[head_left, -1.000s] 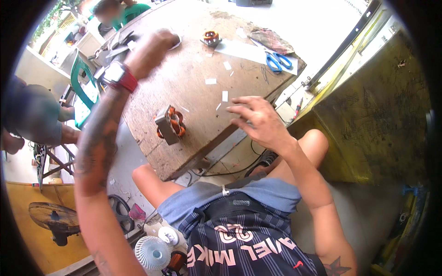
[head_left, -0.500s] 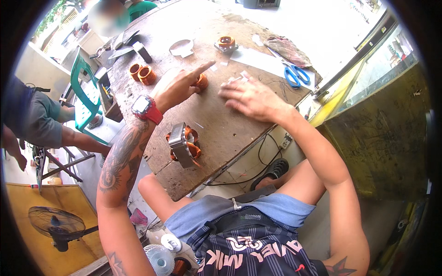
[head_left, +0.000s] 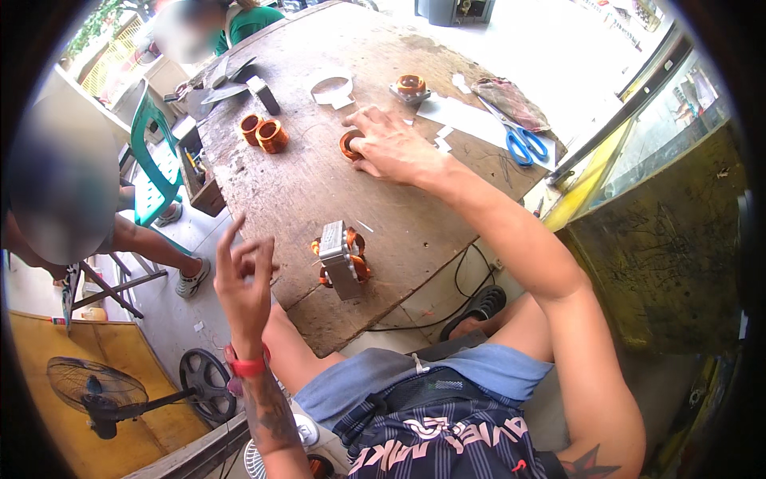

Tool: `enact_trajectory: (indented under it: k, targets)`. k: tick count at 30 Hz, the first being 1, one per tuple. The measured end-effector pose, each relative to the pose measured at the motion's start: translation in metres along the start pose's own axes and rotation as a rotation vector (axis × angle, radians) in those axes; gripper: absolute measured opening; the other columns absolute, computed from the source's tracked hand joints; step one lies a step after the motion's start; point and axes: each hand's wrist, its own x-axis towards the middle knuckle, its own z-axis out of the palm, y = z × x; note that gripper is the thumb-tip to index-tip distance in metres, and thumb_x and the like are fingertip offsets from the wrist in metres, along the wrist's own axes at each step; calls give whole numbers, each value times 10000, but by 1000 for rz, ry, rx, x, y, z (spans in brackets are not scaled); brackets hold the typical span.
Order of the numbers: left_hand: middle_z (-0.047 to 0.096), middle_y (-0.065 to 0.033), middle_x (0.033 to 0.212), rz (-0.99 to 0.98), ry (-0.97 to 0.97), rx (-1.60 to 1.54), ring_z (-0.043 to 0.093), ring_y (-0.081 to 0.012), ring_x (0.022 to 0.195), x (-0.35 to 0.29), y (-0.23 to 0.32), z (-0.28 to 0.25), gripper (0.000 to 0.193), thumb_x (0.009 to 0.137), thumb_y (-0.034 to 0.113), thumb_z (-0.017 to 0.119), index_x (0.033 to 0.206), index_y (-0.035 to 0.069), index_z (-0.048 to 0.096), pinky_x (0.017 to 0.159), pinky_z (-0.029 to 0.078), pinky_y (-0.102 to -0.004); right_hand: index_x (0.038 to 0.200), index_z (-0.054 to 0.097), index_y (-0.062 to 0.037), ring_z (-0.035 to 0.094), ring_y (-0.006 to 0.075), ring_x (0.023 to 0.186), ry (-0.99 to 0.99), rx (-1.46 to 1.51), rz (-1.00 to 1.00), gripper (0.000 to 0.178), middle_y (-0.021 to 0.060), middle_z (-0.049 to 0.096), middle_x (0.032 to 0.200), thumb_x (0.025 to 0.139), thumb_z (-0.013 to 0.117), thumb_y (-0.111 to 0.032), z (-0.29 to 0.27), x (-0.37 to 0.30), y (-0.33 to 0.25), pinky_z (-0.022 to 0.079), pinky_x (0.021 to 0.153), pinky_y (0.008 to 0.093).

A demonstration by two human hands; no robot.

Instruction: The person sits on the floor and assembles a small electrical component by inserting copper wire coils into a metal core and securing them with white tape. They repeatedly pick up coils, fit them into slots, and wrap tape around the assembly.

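At the middle of the wooden table point(head_left: 319, 188), my right hand point(head_left: 396, 148) has its fingers and thumb around a small copper wire coil point(head_left: 346, 147), which is partly covered by them. My left hand point(head_left: 243, 289), with a red watch band at the wrist, is raised off the table's left front edge, fingers apart and holding nothing. Between the hands and my lap stands a laminated metal motor core with copper windings point(head_left: 341, 259). Two more copper coils point(head_left: 272, 137) sit together at the left. Farther right is a flat core with a coil on top point(head_left: 411, 88).
Blue-handled scissors point(head_left: 527, 148) lie on white paper point(head_left: 459, 116) beside a rag point(head_left: 511, 102). Paper scraps point(head_left: 444, 139), a white paper loop point(head_left: 333, 90), a metal block point(head_left: 263, 95) and dark fan blades point(head_left: 225, 86) are about. A green chair point(head_left: 152, 160) and a person stand left.
My left hand has pulled back from the coil toward me, off the table edge. My right hand has moved left over the paper scraps and taken hold of the coil.
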Motion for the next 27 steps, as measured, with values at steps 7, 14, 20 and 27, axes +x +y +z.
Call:
enact_trajectory:
  k: [7, 14, 20, 27]
  targets:
    - [778, -117, 1065, -207, 49, -133, 717, -105, 807, -64, -19, -33, 564, 1056, 93, 705, 1569, 61, 475, 718, 602, -259, 1065, 835, -123, 487, 286, 1367, 383, -46, 82, 162, 82, 633, 1420, 916, 817, -185, 12, 20, 15, 388, 1229, 460]
    - [777, -122, 1088, -182, 73, -165, 722, -98, 838, -81, -10, -53, 576, 1050, 73, 705, 1577, 61, 473, 732, 609, -254, 1012, 813, -70, 415, 341, 1509, 283, -106, 81, 215, 104, 512, 1610, 1036, 604, -115, -2, -2, 0, 174, 1350, 553]
    - [780, -122, 1067, -124, 46, -204, 733, -119, 858, -88, 14, -54, 538, 1037, 70, 721, 1537, 52, 524, 752, 606, -264, 946, 803, -109, 424, 283, 1494, 172, -112, 47, 128, 92, 590, 1499, 993, 684, -123, -16, -41, -33, 165, 1343, 540]
    - [768, -155, 888, 188, -1195, -277, 762, -291, 868, -74, 111, -22, 293, 1039, 253, 719, 1236, 41, 763, 827, 607, -414, 1051, 828, -117, 484, 313, 1350, 106, 278, 267, 343, 106, 587, 1353, 953, 796, -445, -33, -76, -52, 302, 1228, 502]
